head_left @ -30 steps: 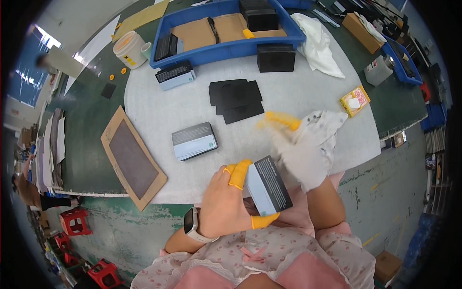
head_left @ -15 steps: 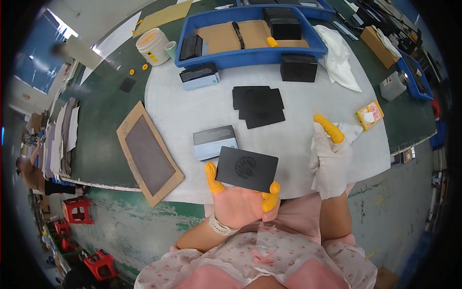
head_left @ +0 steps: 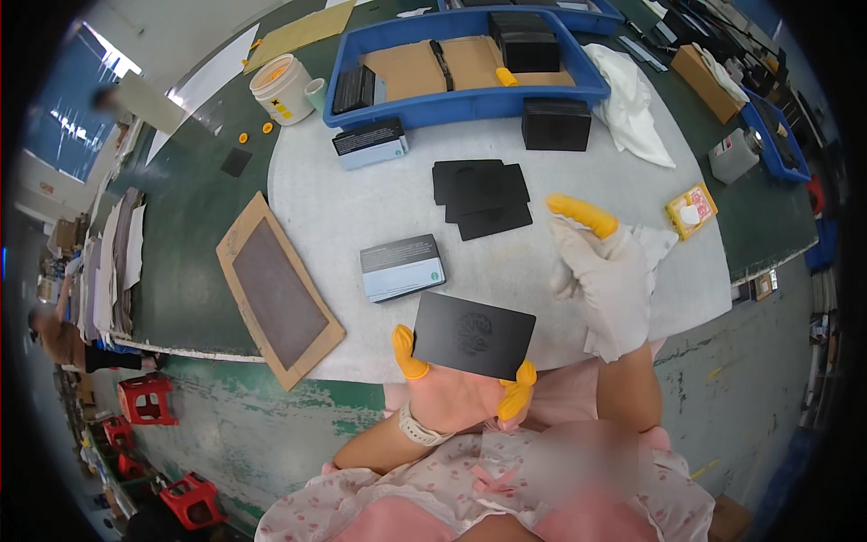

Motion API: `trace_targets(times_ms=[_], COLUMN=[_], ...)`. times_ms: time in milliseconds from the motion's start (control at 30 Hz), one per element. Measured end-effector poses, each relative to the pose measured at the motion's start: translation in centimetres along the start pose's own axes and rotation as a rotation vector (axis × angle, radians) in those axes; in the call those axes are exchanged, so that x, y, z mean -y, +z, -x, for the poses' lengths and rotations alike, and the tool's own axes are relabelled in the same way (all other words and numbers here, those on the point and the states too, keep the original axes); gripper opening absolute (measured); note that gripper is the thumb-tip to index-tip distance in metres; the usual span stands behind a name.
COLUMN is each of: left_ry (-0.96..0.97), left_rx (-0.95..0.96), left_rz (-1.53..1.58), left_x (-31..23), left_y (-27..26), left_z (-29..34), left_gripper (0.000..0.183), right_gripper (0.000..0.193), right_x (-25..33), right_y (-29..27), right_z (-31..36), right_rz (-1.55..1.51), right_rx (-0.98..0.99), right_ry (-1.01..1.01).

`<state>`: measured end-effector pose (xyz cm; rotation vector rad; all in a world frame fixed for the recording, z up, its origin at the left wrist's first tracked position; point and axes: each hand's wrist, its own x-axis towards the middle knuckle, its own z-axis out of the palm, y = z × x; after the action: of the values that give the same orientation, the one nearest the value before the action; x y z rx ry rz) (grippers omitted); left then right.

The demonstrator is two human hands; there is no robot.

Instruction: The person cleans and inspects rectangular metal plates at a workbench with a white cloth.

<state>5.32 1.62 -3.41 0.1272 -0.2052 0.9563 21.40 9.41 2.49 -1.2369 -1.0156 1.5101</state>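
Note:
My left hand (head_left: pixel 452 390), with yellow caps on thumb and fingertips, holds a flat black rectangular box lid (head_left: pixel 473 334) by its two ends, face up, just above the table's near edge. My right hand (head_left: pixel 603 271), in a white glove with a yellow fingertip, is raised to the right of the lid with a white cloth in its grip. On the white mat (head_left: pixel 343 208) beyond lie a small pale box with a dark top (head_left: pixel 402 267) and a stack of flat black sheets (head_left: pixel 481 198).
A blue tray (head_left: pixel 470 99) at the back holds cardboard and black boxes. A black box (head_left: pixel 556 124), a second pale box (head_left: pixel 370 144), a white tub (head_left: pixel 283 88), a framed grey pad (head_left: pixel 278 291), a white rag (head_left: pixel 632 104) and a yellow packet (head_left: pixel 691 210) surround the mat.
The black lid went from standing on edge to lying flat, face up, in my left hand. My right hand drew away to the right and rose with the cloth.

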Motion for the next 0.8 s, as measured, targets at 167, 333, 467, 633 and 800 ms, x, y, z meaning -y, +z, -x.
trace_targets(times_ms=[167,333,467,633,800], left_ry=[-0.041,-0.285,0.339,0.229,0.159], left_rx=[-0.117,-0.348,-0.675,-0.610,-0.503], left_rz=[0.041,-0.610,-2.110,-2.211,-2.294], left_x=[0.0,-1.7,-2.0,-3.7,-4.0], left_y=[-0.2,0.5,1.9,2.9,2.8], left_z=[-0.1,1.3,1.9,1.9,1.8], left_gripper=[0.100,0.093,0.092,0.085,0.069], right_gripper=[0.039,0.048,0.048,0.048,0.041], right_x=[-0.7,-0.8,-0.7,-1.0,-1.1], right_y=[0.6,-0.2,-1.0,-0.6,-0.2], right_z=[1.5,0.8,0.2,0.0,0.1], right_rz=[0.302,0.044,0.130,0.207,0.204], right_rx=[0.143,0.136,0.162,0.246,0.243], right_ry=[-0.177,-0.024,0.077,0.112,0.157])
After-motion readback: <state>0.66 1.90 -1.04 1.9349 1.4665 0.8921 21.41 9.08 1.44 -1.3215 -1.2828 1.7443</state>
